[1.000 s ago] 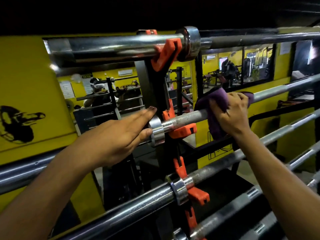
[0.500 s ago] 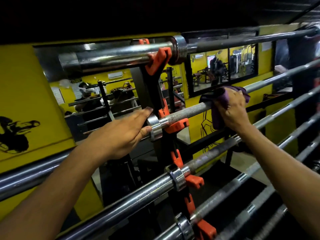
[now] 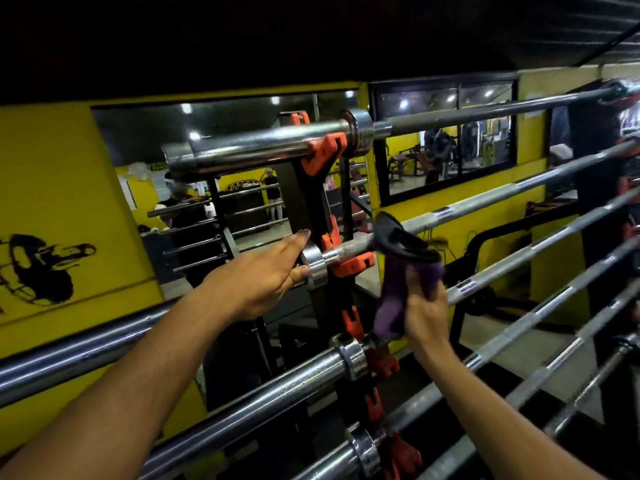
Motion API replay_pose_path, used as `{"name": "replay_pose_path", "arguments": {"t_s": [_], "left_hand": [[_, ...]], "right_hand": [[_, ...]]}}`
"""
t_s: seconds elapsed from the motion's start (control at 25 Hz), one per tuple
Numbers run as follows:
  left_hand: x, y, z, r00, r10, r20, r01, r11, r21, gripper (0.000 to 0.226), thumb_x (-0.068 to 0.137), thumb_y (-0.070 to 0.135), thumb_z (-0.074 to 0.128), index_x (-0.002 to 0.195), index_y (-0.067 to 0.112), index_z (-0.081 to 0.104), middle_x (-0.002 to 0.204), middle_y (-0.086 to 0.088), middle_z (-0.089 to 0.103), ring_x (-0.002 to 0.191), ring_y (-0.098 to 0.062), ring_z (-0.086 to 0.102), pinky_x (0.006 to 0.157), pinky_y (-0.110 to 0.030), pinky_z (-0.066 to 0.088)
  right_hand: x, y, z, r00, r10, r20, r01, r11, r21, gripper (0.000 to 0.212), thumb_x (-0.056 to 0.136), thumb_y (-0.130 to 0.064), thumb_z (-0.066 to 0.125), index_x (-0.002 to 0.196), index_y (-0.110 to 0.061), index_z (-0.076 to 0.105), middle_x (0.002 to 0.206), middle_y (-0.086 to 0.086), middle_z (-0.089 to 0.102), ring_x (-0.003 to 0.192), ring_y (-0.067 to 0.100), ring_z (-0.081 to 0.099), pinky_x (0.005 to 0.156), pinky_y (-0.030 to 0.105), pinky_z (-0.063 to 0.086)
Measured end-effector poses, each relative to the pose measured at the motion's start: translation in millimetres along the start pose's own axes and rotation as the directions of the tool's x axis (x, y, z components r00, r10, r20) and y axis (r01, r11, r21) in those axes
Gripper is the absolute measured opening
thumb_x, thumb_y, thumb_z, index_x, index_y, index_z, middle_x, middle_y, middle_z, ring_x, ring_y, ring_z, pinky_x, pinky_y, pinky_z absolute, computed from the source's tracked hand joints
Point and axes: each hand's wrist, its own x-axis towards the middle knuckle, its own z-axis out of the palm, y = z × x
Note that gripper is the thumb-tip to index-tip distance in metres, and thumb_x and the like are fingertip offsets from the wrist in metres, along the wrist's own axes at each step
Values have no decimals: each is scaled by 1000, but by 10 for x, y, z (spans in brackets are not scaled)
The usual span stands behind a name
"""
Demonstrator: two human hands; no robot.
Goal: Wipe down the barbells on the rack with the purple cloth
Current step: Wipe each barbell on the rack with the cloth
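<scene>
The job looks to be in its middle: the purple cloth (image 3: 403,289) is draped over the knurled shaft of the second barbell (image 3: 485,199) from the top, just right of the orange rack hook (image 3: 353,266), so that bar is the one in hand, while the top barbell (image 3: 263,148) above and the lower barbells (image 3: 277,386) below show nothing that tells whether they have been wiped. The right hand (image 3: 424,315) grips the cloth's hanging part from below, fingers curled round the fabric, though blur hides exactly how they lie. The left hand (image 3: 263,275) rests with straight, close-set fingers against the chrome collar (image 3: 313,265) of the same bar, seemingly steadying it. By my judgement several bars on the rack remain. No container is in view; the black rack upright (image 3: 304,202) with its orange hooks carries the bars.
</scene>
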Motion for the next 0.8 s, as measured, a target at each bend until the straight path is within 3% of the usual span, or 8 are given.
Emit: {"name": "replay_pose_path", "arguments": {"t_s": [0.08,0.2,0.36,0.48,0.56,0.72,0.8], "left_hand": [[14,-27,31,1000,5,-6,-5,1000,16,69,99,64,15,156,38,-13,167,13,-4,143,-25,38,115,-43,36],[27,-48,66,1000,7,-12,-7,1000,29,70,96,68,11,155,40,-15,167,15,-5,145,-24,36,115,-46,36],[34,-73,89,1000,3,-31,-2,999,39,71,96,69,10,155,39,-14,167,14,-5,146,-23,34,114,-45,37],[42,-79,90,999,30,-27,-28,999,41,72,94,70,8,155,38,-13,167,13,-4,143,-25,39,111,-48,40],[51,-97,91,999,36,-33,-35,999,36,73,93,71,7,155,38,-12,167,13,-4,143,-26,38,111,-49,41],[51,-103,102,998,41,-49,-39,998,40,72,94,71,9,154,38,-12,167,13,-2,144,-27,37,110,-51,41],[51,-105,104,998,44,-51,-42,998,40,70,97,68,12,155,37,-11,167,11,0,145,-27,36,110,-52,41]], "right_hand": [[-17,-84,-39,913,343,-222,-275,918,286,18,104,-35,51,110,-19,56,95,-5,67,78,2,66,65,25,53],[375,-237,-27,809,536,-240,-384,792,475,41,102,-54,47,121,-19,54,107,0,66,82,15,65,62,29,52],[834,-392,456,787,583,-204,-412,741,530,49,103,-55,41,107,-9,58,91,8,68,64,17,68,50,26,53],[488,-286,772,804,594,-35,-512,721,467,49,100,-61,42,109,-15,58,97,10,74,83,26,72,69,37,59],[345,-268,798,821,571,4,-519,744,420,49,100,-60,43,114,-15,56,101,12,73,84,27,73,71,41,60],[820,-389,622,803,560,-205,-427,780,458,42,104,-51,43,118,-13,54,114,10,67,82,20,67,86,39,57],[839,-342,596,819,532,-215,-426,815,393,47,104,-53,41,121,-11,55,115,11,70,89,22,70,90,41,57]]}}
